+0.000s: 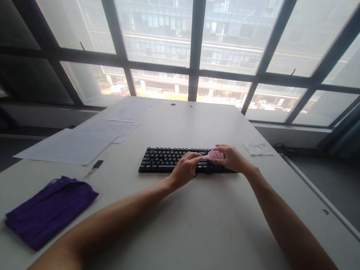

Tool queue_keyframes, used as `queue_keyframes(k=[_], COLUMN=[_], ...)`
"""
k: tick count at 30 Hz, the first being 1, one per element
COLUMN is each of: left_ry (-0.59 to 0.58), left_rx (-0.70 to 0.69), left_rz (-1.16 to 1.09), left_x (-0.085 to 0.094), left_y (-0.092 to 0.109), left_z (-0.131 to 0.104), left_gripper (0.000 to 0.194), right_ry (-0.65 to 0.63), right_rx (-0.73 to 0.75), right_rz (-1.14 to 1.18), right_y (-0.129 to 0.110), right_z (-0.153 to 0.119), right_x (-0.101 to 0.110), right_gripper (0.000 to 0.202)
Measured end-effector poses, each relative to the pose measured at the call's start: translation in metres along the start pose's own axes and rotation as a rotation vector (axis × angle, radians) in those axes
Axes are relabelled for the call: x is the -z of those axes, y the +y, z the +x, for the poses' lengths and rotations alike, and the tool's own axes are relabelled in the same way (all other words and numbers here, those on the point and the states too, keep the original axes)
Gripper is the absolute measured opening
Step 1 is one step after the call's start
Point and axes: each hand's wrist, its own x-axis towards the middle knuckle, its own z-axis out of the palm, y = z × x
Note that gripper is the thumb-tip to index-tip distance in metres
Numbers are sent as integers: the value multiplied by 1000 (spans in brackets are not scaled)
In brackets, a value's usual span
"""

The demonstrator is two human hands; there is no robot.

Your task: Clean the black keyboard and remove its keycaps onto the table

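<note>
A pink hairbrush point(216, 155) with a round, ringed back is held between both hands, above the right part of a black keyboard point(167, 156). My left hand point(185, 168) is closed round its handle. The fingers of my right hand point(233, 157) grip the round head from the right side. Bristles point down toward the keys. The keyboard lies flat on the white table, and its right part is partly covered by my hands and the brush.
On the left lie a folded purple cloth point(51, 209), a small black object with a clear strap point(97, 164) and several paper sheets point(71, 144). A crumpled white tissue point(258, 149) rests right of the keyboard. The white table point(189, 227) reaches toward large windows.
</note>
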Motion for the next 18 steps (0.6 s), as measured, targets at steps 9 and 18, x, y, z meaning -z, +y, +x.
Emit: queue_keyframes(k=[9,18], left_ry=[-56,12], left_rx=[29,-41], left_rz=[-16,-11], left_x=[0,0], left_y=[1,1], left_z=[-5,-4], left_gripper=[35,29], right_ry=[-112,-190], right_rx=[-15,-23], right_rz=[-89,-52], right_y=[5,-3], right_z=[3,2], right_x=[-12,2], right_gripper=[33,42])
